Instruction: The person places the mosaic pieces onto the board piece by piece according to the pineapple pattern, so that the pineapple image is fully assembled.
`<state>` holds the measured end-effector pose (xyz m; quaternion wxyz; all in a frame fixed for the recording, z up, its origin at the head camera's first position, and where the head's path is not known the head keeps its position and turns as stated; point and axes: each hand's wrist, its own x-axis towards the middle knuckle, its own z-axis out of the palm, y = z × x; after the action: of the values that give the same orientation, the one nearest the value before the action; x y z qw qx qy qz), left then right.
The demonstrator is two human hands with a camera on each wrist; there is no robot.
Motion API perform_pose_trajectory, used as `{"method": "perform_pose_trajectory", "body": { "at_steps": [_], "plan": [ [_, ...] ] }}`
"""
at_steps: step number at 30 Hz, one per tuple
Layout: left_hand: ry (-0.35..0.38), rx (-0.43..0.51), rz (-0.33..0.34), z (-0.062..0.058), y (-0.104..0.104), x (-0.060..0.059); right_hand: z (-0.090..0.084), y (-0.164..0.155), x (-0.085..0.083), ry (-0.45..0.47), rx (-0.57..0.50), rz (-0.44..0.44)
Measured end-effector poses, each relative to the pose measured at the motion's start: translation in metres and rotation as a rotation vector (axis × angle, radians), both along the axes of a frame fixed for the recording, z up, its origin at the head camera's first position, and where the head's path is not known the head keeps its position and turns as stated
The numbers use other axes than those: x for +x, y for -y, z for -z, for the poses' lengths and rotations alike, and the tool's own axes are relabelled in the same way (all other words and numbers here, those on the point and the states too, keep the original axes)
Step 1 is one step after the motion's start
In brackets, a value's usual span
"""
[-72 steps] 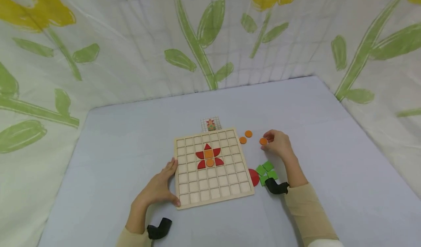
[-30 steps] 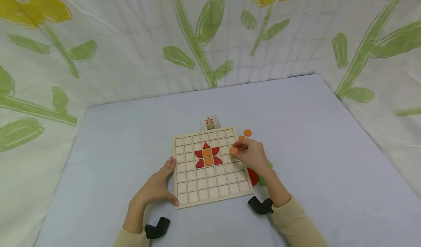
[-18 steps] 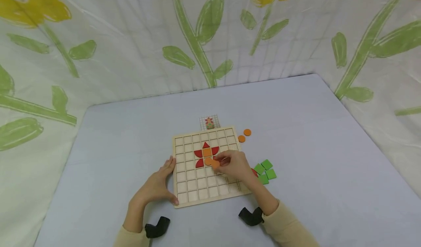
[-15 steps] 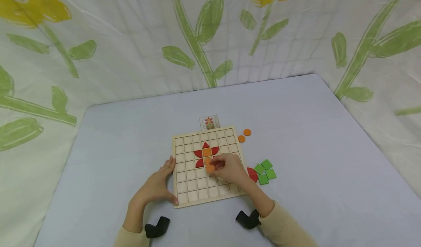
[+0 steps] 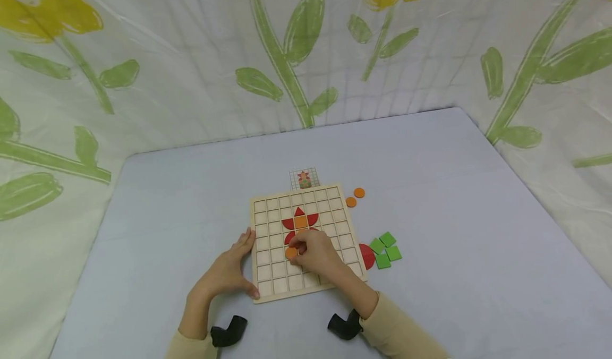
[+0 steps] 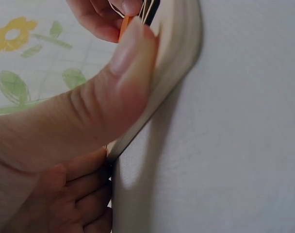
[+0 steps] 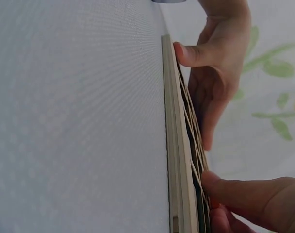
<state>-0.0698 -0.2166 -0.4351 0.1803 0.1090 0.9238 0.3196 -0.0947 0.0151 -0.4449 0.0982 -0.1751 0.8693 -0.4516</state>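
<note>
In the head view a wooden grid board (image 5: 279,270) lies on the table. Red quarter-round pieces, a red triangle (image 5: 299,211) and an orange square (image 5: 300,221) sit in its cells. My right hand (image 5: 316,251) pinches an orange disc (image 5: 291,253) over the grid, below those pieces, partly covering them. Whether the disc touches the board, I cannot tell. The left hand (image 5: 226,272) rests along the board's left edge, thumb and fingers spread. The left wrist view has its thumb (image 6: 128,73) against a corner of the board (image 6: 179,53).
Two orange discs (image 5: 359,193) lie off the board's upper right corner. Several green squares (image 5: 393,253) and a rounded red piece (image 5: 366,256) are by its right edge. A small pattern card (image 5: 304,178) lies behind the board. A flower-printed cloth (image 5: 191,83) hangs behind the table.
My right hand has carried the orange disc from the table's right side leftward over the board, then down to the cells below the orange square. The left hand has stayed at the edge.
</note>
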Motion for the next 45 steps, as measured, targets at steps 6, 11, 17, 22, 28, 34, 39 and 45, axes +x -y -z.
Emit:
{"method": "perform_pose_trajectory", "body": {
  "at_steps": [6,11,17,22,28,34,39,45],
  "plan": [
    [0.003,0.001,-0.002,0.001,0.000,0.001,0.000,0.000,0.002,-0.004,0.012,0.013],
    [0.003,0.011,-0.005,0.001,0.000,0.001,0.001,0.000,0.002,-0.033,0.005,0.020],
    [-0.003,0.006,0.001,0.003,0.000,0.001,0.002,0.001,0.001,-0.027,0.018,0.023],
    [-0.003,0.008,0.005,0.005,0.001,0.001,0.001,0.000,0.003,-0.011,0.038,0.026],
    [-0.005,0.007,0.000,0.005,0.000,0.001,-0.009,-0.016,0.003,-0.011,0.042,0.033],
    [-0.007,0.008,-0.005,0.004,0.000,0.001,-0.018,-0.065,-0.011,0.015,-0.020,0.018],
    [-0.014,0.010,-0.001,0.004,0.001,0.001,-0.019,-0.122,-0.023,0.038,-0.029,0.011],
    [-0.019,0.009,0.002,0.001,0.001,0.000,-0.012,-0.177,-0.024,0.022,0.046,0.099]
  ]
}}
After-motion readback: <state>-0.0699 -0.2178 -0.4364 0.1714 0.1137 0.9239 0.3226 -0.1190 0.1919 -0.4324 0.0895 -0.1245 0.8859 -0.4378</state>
